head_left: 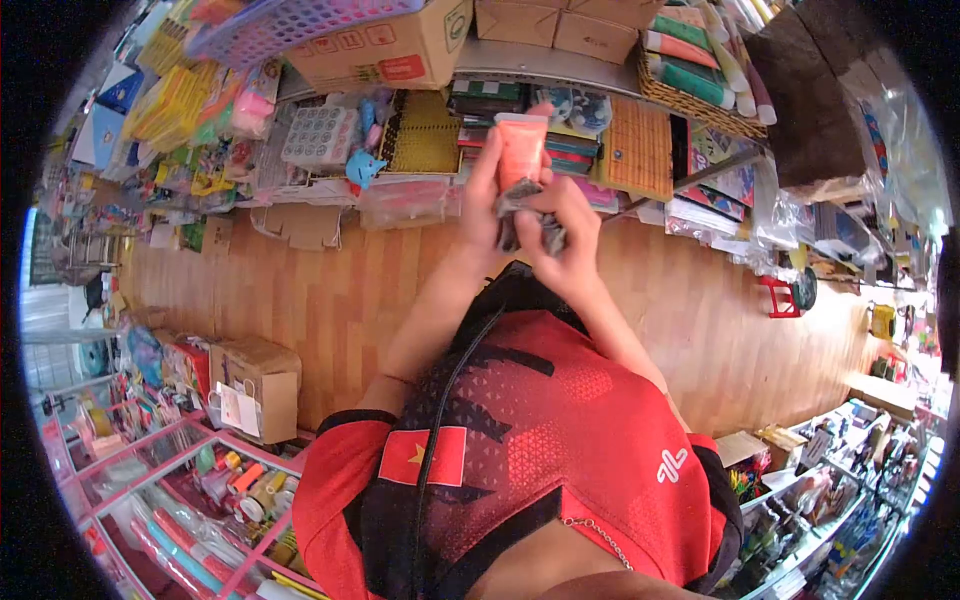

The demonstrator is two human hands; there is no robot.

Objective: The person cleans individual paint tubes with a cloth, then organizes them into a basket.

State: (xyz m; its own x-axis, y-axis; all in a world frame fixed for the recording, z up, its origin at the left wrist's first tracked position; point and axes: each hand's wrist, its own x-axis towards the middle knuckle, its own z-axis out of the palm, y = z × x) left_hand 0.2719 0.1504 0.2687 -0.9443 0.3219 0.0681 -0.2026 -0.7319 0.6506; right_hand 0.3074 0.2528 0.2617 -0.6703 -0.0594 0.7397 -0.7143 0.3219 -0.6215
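A translucent orange-pink tube (pixel 521 150) with a pale flat end stands up between my hands, in front of the shelf. My left hand (pixel 483 195) is wrapped round its side. A crumpled dark grey cloth (pixel 530 225) lies against the tube's lower part. The fingers and thumb of my right hand (pixel 568 235) are closed on this cloth, pressing it to the tube. The tube's lower end is hidden by the cloth and fingers.
Ahead, a shelf holds a cardboard box (pixel 380 50), a purple basket (pixel 290 30), a wicker basket of rolls (pixel 700 75) and notebooks (pixel 637 150). Wooden floor (pixel 350 290) lies below. Behind are a carton (pixel 255 385), glass display cases (pixel 190 480) and a red stool (pixel 780 297).
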